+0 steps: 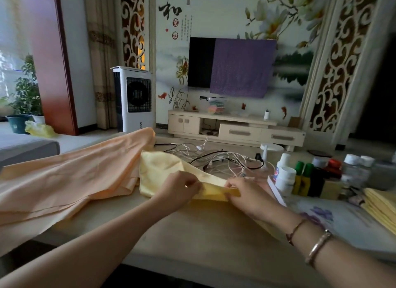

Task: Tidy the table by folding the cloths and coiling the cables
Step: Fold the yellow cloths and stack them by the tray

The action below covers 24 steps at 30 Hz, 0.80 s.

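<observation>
A small yellow cloth (159, 170) lies at the middle of the table (203, 230). My left hand (177, 188) pinches its near folded edge, and my right hand (244, 193) pinches the same edge a little to the right. A large peach cloth (70, 180) is spread loosely over the table's left half. Behind the yellow cloth sits a tangle of white and black cables (220, 161). A stack of folded yellow cloths (381, 208) rests at the right edge.
Several bottles and jars (304, 176) crowd the table's right side, with a small box among them. A white fan base (265, 150) stands behind the cables. Beyond the table are a TV cabinet (235, 129) and an air cooler (135, 99).
</observation>
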Tool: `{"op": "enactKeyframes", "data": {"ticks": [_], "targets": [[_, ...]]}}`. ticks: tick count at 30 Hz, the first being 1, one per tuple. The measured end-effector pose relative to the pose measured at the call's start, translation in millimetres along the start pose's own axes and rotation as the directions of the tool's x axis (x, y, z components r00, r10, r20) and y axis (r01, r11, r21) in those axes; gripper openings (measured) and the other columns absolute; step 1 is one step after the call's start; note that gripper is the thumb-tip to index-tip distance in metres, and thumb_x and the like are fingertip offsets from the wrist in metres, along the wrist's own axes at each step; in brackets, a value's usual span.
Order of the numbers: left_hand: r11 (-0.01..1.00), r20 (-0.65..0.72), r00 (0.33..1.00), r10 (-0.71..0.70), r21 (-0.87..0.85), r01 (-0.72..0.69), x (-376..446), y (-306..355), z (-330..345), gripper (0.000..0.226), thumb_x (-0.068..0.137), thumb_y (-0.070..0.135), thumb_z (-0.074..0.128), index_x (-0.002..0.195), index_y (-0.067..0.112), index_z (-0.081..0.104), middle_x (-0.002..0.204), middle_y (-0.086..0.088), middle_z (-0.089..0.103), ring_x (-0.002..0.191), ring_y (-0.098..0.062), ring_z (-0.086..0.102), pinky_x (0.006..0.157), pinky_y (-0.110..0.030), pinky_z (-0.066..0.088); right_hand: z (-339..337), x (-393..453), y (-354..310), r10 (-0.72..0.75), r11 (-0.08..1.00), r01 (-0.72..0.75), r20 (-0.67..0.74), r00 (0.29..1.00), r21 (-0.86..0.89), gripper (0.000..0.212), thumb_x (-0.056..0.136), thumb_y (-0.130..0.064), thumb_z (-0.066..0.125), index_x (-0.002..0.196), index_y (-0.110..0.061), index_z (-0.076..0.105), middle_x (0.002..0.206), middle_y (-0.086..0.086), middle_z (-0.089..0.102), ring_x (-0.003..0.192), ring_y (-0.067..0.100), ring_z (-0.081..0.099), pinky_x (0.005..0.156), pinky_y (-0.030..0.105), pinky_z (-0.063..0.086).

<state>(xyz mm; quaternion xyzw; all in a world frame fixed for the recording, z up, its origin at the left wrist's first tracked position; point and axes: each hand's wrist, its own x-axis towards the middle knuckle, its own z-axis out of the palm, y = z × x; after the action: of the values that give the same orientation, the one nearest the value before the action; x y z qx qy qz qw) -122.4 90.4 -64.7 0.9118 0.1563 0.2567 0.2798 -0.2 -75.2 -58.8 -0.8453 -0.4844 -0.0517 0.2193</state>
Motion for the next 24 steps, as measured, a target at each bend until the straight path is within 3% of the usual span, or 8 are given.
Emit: {"op": "enactKeyframes", "data": {"ticks": [3, 6, 8, 11, 15, 18, 21, 24], "targets": [[1.0, -0.038, 0.999, -0.016, -0.017, 0.016, 1.7, 3.6, -11.2, 0.02, 0.091, 0.018, 0.057, 0.082, 0.012, 0.073, 0.081, -0.003, 0.071, 0.081, -0.019, 0.063, 0.074, -0.027, 0.043, -7.0, 3.9, 0.1, 0.052, 0.999, -0.051, -0.085, 0.995, 0.017, 0.015, 0.093, -0.019, 0.052, 0.084, -0.023, 0.063, 0.078, -0.007, 0.061, 0.08, 0.014, 0.058, 0.068, 0.029, 0.045], [0.99, -0.036, 0.998, -0.046, -0.133, 0.041, -0.3, 11.0, -24.7, 0.024, 0.094, 0.015, 0.053, 0.078, 0.009, 0.071, 0.075, -0.002, 0.073, 0.077, -0.018, 0.066, 0.076, -0.029, 0.05, -13.0, 5.2, 4.1, 0.072, 0.997, -0.071, -0.09, 0.993, 0.01, 0.016, 0.093, -0.015, 0.052, 0.082, -0.022, 0.063, 0.078, -0.009, 0.06, 0.078, 0.011, 0.057, 0.063, 0.024, 0.043], [0.984, -0.065, 0.995, -0.075, -0.167, 0.063, -2.2, 18.5, -34.9, 0.029, 0.096, 0.016, 0.05, 0.072, 0.01, 0.064, 0.066, 0.0, 0.067, 0.068, -0.021, 0.06, 0.066, -0.029, 0.047, -18.4, 4.1, 6.9, 0.098, 0.995, -0.1, -0.077, 0.992, -0.019, 0.025, 0.089, -0.008, 0.05, 0.071, -0.025, 0.055, 0.072, -0.009, 0.055, 0.074, 0.012, 0.054, 0.059, 0.025, 0.039], [0.976, -0.11, 0.989, -0.102, -0.205, 0.077, -6.8, 36.3, -53.0, 0.029, 0.099, 0.023, 0.047, 0.073, 0.017, 0.055, 0.06, 0.007, 0.052, 0.055, -0.009, 0.048, 0.052, -0.023, 0.037, -31.8, 2.6, 7.2, 0.202, 0.979, -0.203, -0.102, 0.974, -0.008, 0.029, 0.084, -0.002, 0.047, 0.06, -0.019, 0.044, 0.063, -0.001, 0.048, 0.066, 0.019, 0.049, 0.054, 0.029, 0.033], [0.962, -0.117, 0.992, -0.042, -0.273, 0.009, -13.4, 73.8, -85.1, 0.023, 0.101, 0.027, 0.044, 0.084, 0.021, 0.059, 0.063, 0.006, 0.051, 0.047, 0.002, 0.051, 0.039, -0.007, 0.036, -70.7, 3.2, -10.4, 0.352, 0.888, -0.289, -0.126, 0.927, 0.357, 0.024, 0.088, -0.006, 0.043, 0.068, -0.009, 0.056, 0.072, 0.013, 0.062, 0.074, 0.03, 0.061, 0.068, 0.037, 0.049], [0.862, -0.007, 0.996, -0.084, -0.502, 0.069, -17.2, 104.4, -111.9, 0.023, 0.101, 0.032, 0.044, 0.092, 0.021, 0.061, 0.079, -0.004, 0.06, 0.065, -0.016, 0.058, 0.055, -0.026, 0.05, -104.4, -2.3, -30.6, 0.392, 0.783, -0.234, -0.166, 0.905, 0.576, 0.019, 0.091, -0.013, 0.042, 0.077, -0.009, 0.055, 0.075, 0.014, 0.058, 0.073, 0.027, 0.055, 0.071, 0.035, 0.046], [0.794, 0.008, 0.997, -0.078, -0.604, 0.067, -19.9, 123.7, -143.8, 0.023, 0.097, 0.038, 0.051, 0.11, 0.024, 0.065, 0.095, -0.005, 0.068, 0.079, -0.02, 0.066, 0.067, -0.032, 0.055, -140.5, -12.2, -53.7, 0.353, 0.718, -0.126, -0.201, 0.914, 0.685, 0.01, 0.09, -0.013, 0.044, 0.085, -0.011, 0.053, 0.077, 0.01, 0.049, 0.071, 0.023, 0.047, 0.066, 0.031, 0.038], [0.777, -0.009, 0.999, -0.038, -0.629, 0.023, -24.5, 137.6, -177.4, 0.022, 0.093, 0.037, 0.058, 0.106, 0.023, 0.07, 0.095, -0.008, 0.073, 0.08, -0.022, 0.071, 0.066, -0.032, 0.057, -172.0, -22.3, -72.2, 0.344, 0.705, -0.107, -0.206, 0.916, 0.701, 0.007, 0.087, -0.013, 0.048, 0.083, -0.011, 0.053, 0.072, 0.009, 0.048, 0.064, 0.018, 0.046, 0.058, 0.027, 0.037]]}}
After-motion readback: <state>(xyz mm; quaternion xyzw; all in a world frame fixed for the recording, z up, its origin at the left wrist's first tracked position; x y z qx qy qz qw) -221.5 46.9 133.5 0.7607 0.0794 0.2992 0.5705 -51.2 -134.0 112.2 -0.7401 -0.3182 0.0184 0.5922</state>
